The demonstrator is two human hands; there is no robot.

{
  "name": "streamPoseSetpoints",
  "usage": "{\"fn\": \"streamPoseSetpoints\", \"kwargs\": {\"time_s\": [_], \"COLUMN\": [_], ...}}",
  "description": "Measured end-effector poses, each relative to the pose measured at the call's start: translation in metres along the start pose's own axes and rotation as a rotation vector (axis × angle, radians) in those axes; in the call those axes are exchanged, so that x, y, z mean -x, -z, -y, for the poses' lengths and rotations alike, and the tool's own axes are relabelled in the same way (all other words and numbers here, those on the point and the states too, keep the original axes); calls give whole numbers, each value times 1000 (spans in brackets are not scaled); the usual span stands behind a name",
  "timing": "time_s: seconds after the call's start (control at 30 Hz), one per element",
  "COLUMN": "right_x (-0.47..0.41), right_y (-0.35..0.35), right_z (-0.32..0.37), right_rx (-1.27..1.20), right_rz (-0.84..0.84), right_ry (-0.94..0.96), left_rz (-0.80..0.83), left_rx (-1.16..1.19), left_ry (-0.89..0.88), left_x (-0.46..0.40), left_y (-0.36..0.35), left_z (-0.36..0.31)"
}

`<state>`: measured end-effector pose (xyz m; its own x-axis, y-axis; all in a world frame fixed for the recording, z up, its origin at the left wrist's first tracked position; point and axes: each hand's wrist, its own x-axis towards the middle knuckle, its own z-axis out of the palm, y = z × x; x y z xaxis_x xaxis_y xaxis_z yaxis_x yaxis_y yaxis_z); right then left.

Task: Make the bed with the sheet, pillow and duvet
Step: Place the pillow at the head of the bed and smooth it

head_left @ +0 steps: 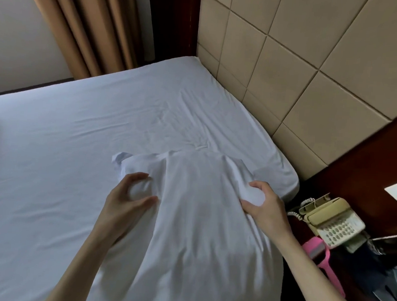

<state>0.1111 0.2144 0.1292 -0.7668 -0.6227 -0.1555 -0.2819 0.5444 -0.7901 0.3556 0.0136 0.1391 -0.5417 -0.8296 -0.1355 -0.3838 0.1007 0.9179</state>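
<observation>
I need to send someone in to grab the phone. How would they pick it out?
Find the dark wooden bedside table right of the bed, below the padded headboard. The telephone sits at its near edge: cream, keypad, coiled cord, beside a pink object.

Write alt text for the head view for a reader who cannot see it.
Both hands, left hand and right hand, grip the sides of a white pillow over a bed covered with a white sheet. A padded headboard stands behind, and a telephone sits to the right.
</observation>
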Motion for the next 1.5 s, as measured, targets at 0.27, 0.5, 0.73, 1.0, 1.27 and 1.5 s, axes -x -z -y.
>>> {"fn": "streamPoseSetpoints", "kwargs": {"time_s": [0.27,0.5,0.73,1.0,1.27,1.5], "right_x": [-129,-236,-351,-461,-486,-539], "right_y": [41,66,114,153,136,90], "right_z": [0,4,6,-63,-165,-166], "right_rx": [17,-4,161,288,375,379], "right_rz": [16,52,89,243,480,410], "right_ry": [-19,-27,76,-5,-232,-231], "left_rz": [-3,-7,-100,-136,-29,-100], "left_rx": [52,72,203,218,133,0], "left_ry": [5,8,63,275,609,761], "left_x": [-119,-201,-249,-278,-289,-360], "left_y": [-62,-107,-188,-318,-370,-362], "left_z": [-37,-61,-75,-67,-13,4]}}
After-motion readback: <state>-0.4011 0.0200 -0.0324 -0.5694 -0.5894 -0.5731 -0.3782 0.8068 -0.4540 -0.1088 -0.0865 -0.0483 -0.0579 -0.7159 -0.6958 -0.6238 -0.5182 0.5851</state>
